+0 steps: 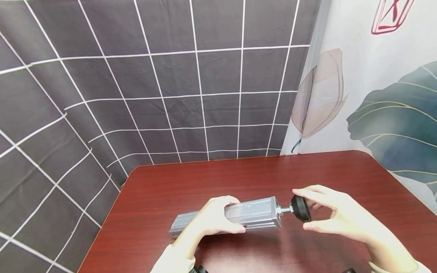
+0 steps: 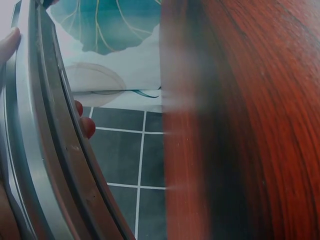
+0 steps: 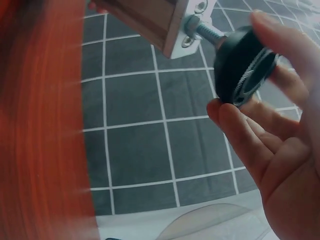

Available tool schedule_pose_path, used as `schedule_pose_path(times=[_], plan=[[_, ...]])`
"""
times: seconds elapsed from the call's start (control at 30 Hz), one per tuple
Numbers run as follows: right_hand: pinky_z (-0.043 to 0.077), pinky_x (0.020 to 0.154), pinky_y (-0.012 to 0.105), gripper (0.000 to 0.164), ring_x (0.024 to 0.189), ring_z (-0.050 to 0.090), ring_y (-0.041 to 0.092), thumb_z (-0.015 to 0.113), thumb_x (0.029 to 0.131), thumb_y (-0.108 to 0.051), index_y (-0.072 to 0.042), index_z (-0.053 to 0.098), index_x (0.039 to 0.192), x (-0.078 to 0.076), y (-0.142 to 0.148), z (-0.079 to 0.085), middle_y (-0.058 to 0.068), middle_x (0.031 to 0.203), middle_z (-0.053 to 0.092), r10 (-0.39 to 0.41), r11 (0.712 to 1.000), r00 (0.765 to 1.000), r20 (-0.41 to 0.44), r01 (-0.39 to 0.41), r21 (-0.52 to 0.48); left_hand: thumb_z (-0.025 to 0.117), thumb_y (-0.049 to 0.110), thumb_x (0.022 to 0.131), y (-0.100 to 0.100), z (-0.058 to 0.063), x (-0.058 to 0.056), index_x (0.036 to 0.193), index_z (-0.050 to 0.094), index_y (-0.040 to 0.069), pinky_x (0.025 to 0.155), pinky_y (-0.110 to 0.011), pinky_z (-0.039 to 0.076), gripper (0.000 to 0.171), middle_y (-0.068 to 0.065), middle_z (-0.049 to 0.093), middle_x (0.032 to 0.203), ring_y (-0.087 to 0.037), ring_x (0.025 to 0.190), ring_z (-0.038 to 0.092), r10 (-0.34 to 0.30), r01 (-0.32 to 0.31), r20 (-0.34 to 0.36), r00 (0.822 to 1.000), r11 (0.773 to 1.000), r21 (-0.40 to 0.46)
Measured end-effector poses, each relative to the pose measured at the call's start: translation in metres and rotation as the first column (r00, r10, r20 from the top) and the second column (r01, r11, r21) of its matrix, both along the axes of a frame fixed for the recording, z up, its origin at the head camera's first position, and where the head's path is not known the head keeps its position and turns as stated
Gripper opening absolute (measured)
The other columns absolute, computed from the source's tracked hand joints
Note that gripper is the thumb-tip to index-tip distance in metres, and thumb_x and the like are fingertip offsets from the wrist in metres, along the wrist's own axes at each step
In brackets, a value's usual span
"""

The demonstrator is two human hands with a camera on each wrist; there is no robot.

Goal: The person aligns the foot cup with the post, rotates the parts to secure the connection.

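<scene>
A silver aluminium profile (image 1: pixel 254 213) lies slantwise above the table in the head view, its grooved side filling the left of the left wrist view. My left hand (image 1: pixel 215 219) grips it around the middle, thumb on the near side and fingers over the far side. From the profile's end plate (image 3: pixel 185 27) a threaded bolt (image 3: pixel 209 33) with a nut sticks out, carrying a round black levelling foot (image 1: pixel 301 209). My right hand (image 1: pixel 336 212) holds that foot by its rim between thumb and fingertips, the palm behind its hollow underside.
The reddish-brown wooden table (image 1: pixel 191 182) spreads beneath both hands. Behind it hangs a dark grey cloth (image 1: pixel 218 72) with white grid lines, and at the right a white curtain (image 1: pixel 362 125) with leaf prints.
</scene>
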State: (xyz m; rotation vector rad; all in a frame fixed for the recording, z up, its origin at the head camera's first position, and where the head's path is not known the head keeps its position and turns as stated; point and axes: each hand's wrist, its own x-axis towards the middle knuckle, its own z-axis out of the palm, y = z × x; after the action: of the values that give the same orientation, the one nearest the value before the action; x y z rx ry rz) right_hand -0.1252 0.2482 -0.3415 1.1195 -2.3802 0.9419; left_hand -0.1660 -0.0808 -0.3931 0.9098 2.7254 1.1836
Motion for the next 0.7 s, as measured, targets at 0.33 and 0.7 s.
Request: schedule_pose_path(times=[0.33,0.7], plan=[[0.041,0.082,0.013,0.087,0.098,0.055,0.003,0.088,0.060,-0.019,-0.009,0.048,0.136,-0.001,0.001,-0.001,-0.007,0.122,0.054,-0.050,0.999,0.997,0.062,0.049,0.024,0.084,0.044,0.058,0.001,-0.001,-0.001,0.106,0.063,0.022,0.077,-0.023,0.045,0.056,0.017,0.060,0.091,-0.001,0.081,0.055,0.020,-0.020,-0.007,1.000,1.000,0.006],[0.047,0.076,0.014,0.080,0.090,0.060,0.002,0.088,0.059,-0.013,-0.006,0.053,0.131,-0.003,0.007,0.000,-0.004,0.124,0.051,0.038,0.998,0.999,-0.026,-0.037,0.056,0.085,0.043,0.058,0.000,0.000,-0.003,0.105,0.064,0.022,0.077,-0.022,0.045,0.056,0.017,0.060,0.090,-0.001,0.081,0.054,0.008,-0.008,-0.016,1.000,1.000,0.011]])
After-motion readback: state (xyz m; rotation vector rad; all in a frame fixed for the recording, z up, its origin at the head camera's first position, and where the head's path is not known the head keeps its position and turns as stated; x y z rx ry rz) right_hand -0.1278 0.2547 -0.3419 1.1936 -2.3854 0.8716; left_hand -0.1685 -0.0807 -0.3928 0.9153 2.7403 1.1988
